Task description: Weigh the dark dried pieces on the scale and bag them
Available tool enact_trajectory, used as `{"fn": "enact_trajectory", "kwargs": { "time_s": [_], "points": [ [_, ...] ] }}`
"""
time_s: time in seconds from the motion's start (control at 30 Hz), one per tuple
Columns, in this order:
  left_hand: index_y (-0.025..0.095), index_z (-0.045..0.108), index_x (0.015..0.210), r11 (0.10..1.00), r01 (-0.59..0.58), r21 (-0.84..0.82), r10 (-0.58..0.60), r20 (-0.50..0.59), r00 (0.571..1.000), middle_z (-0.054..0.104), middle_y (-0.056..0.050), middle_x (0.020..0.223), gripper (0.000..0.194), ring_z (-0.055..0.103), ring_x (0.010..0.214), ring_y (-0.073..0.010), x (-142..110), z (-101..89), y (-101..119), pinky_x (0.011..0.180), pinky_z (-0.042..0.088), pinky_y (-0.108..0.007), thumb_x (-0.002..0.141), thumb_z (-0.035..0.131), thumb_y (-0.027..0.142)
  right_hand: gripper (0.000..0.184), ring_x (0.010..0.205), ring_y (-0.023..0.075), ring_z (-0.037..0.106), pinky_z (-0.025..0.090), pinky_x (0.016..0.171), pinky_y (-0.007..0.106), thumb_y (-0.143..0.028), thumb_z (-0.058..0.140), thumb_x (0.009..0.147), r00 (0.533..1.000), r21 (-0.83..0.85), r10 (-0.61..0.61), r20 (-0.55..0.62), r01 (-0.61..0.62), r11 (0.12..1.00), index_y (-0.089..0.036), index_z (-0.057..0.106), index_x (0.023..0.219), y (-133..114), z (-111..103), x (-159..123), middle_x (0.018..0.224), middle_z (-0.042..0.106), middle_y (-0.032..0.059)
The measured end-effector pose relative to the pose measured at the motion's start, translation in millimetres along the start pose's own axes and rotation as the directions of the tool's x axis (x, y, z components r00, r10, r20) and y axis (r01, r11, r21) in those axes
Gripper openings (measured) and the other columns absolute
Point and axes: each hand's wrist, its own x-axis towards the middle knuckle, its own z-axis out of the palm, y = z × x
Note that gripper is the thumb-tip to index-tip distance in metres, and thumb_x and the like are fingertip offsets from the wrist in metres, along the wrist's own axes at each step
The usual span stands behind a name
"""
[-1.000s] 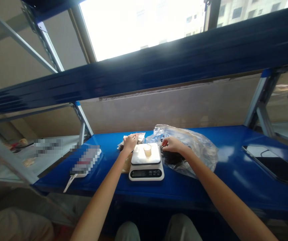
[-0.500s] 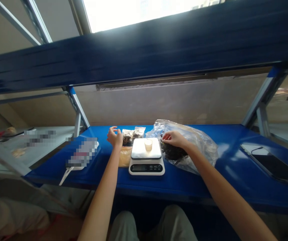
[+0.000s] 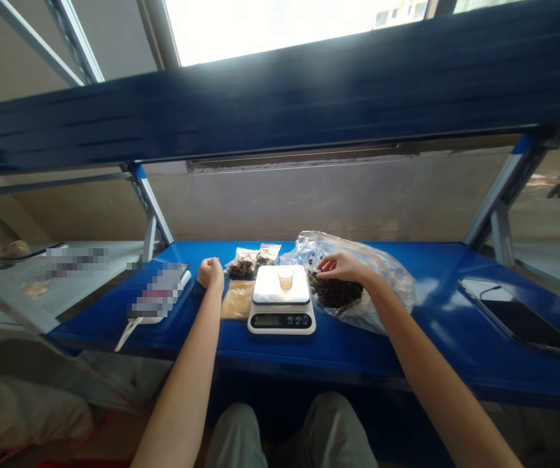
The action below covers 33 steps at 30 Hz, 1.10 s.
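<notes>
My left hand (image 3: 210, 273) is curled into a loose fist on the blue shelf, holding nothing visible. It rests beside a blurred flat object (image 3: 158, 292) and near several small clear bags of dark dried pieces (image 3: 245, 265). My right hand (image 3: 342, 266) reaches into a clear plastic bag (image 3: 387, 286), fingers curled at a heap of dark dried material (image 3: 333, 292). Between my hands stands a white digital scale (image 3: 281, 300) bearing a small cup (image 3: 285, 278) of pale liquid or powder. A flat yellowish packet (image 3: 238, 299) lies left of the scale.
A black smartphone (image 3: 518, 315) lies on the blue shelf (image 3: 431, 364) at the right. A white cable (image 3: 128, 335) runs off the shelf's front edge. A blue steel shelf beam (image 3: 280, 110) crosses above, with metal uprights at both sides.
My left hand has moved left and closed from open fingers into a fist, uncovering the small bags. My right hand stays at the heap. The view has shifted slightly.
</notes>
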Motion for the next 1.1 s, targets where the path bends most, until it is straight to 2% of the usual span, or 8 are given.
{"fn": "enact_trajectory", "kwargs": {
  "time_s": [0.13, 0.27, 0.4, 0.5, 0.67, 0.73, 0.87, 1.1],
  "points": [
    [0.021, 0.056, 0.06, 0.99, -0.011, -0.138, 0.02, 0.066, 0.998, 0.057, -0.003, 0.064, 0.013, 0.051, 0.061, -0.0182, 4, 3.9, -3, 0.061, 0.037, -0.029, 0.068, 0.046, 0.02, 0.035, 0.072, 0.0182, 0.062, 0.045, 0.058, 0.023, -0.039, 0.072, 0.061, 0.994, -0.143, 0.048, 0.096, -0.034, 0.989, -0.017, 0.071, 0.088, -6, 5, 0, 0.086, 0.071, 0.0064],
    [0.019, 0.053, 0.059, 0.912, 0.023, -0.41, 0.066, 0.202, 0.977, 0.053, 0.0, 0.057, 0.011, 0.051, 0.055, -0.0128, 7, 2.9, -1, 0.06, 0.039, -0.025, 0.067, 0.045, 0.02, 0.025, 0.072, 0.0192, 0.062, 0.042, 0.057, 0.024, -0.035, 0.065, 0.065, 0.994, -0.264, 0.097, 0.059, -0.078, 0.961, -0.017, 0.071, 0.08, -16, 13, 1, 0.082, 0.071, 0.0069],
    [0.018, 0.054, 0.062, 0.867, 0.139, -0.478, 0.009, 0.295, 0.955, 0.054, 0.001, 0.057, 0.008, 0.052, 0.054, -0.0117, 8, -1.0, 3, 0.056, 0.037, -0.023, 0.065, 0.048, 0.024, 0.023, 0.071, 0.0199, 0.061, 0.04, 0.055, 0.024, -0.035, 0.062, 0.066, 0.995, -0.331, 0.097, 0.009, -0.088, 0.939, -0.016, 0.07, 0.077, -19, 18, 2, 0.08, 0.071, 0.0073],
    [0.018, 0.051, 0.064, 0.771, 0.303, -0.56, -0.085, 0.381, 0.921, 0.052, 0.002, 0.056, 0.005, 0.052, 0.052, -0.0106, 11, -3.8, 7, 0.052, 0.036, -0.021, 0.064, 0.049, 0.022, 0.022, 0.071, 0.0196, 0.062, 0.041, 0.056, 0.024, -0.033, 0.063, 0.065, 0.997, -0.297, 0.075, -0.027, -0.08, 0.951, -0.016, 0.07, 0.078, -15, 18, 2, 0.08, 0.071, 0.0067],
    [0.018, 0.048, 0.066, 0.499, 0.567, -0.656, -0.249, 0.518, 0.819, 0.05, 0.001, 0.057, 0.006, 0.05, 0.049, -0.0104, 14, -11.0, 12, 0.049, 0.035, -0.022, 0.065, 0.043, 0.015, 0.017, 0.068, 0.0176, 0.064, 0.045, 0.06, 0.023, -0.026, 0.062, 0.066, 0.999, -0.125, 0.021, -0.044, -0.026, 0.992, -0.016, 0.072, 0.075, -7, 15, 1, 0.077, 0.073, 0.0054],
    [0.018, 0.047, 0.066, 0.437, 0.609, -0.662, -0.281, 0.543, 0.792, 0.05, 0.001, 0.057, 0.007, 0.05, 0.049, -0.0111, 14, -14.4, 13, 0.049, 0.036, -0.023, 0.065, 0.042, 0.014, 0.016, 0.067, 0.018, 0.064, 0.046, 0.059, 0.023, -0.026, 0.061, 0.067, 0.996, -0.124, 0.017, -0.09, -0.028, 0.992, -0.017, 0.073, 0.073, -7, 15, 1, 0.076, 0.073, 0.0052],
    [0.018, 0.045, 0.064, 0.387, 0.657, -0.646, -0.297, 0.587, 0.753, 0.048, 0.0, 0.057, 0.007, 0.048, 0.048, -0.0121, 15, -18.6, 12, 0.049, 0.035, -0.024, 0.065, 0.041, 0.012, 0.016, 0.068, 0.0191, 0.065, 0.045, 0.057, 0.023, -0.026, 0.061, 0.066, 0.982, -0.204, 0.022, -0.189, -0.062, 0.977, -0.02, 0.075, 0.073, -11, 15, 0, 0.075, 0.073, 0.0042],
    [0.019, 0.046, 0.065, 0.26, 0.655, -0.71, -0.254, 0.604, 0.756, 0.05, 0.0, 0.057, 0.008, 0.048, 0.049, -0.0126, 13, -19.0, 10, 0.05, 0.032, -0.025, 0.067, 0.04, 0.014, 0.018, 0.071, 0.0195, 0.066, 0.045, 0.057, 0.023, -0.027, 0.062, 0.069, 0.975, -0.176, 0.042, -0.22, -0.082, 0.981, -0.019, 0.075, 0.077, -14, 12, -1, 0.078, 0.073, 0.0056]
  ]
}}
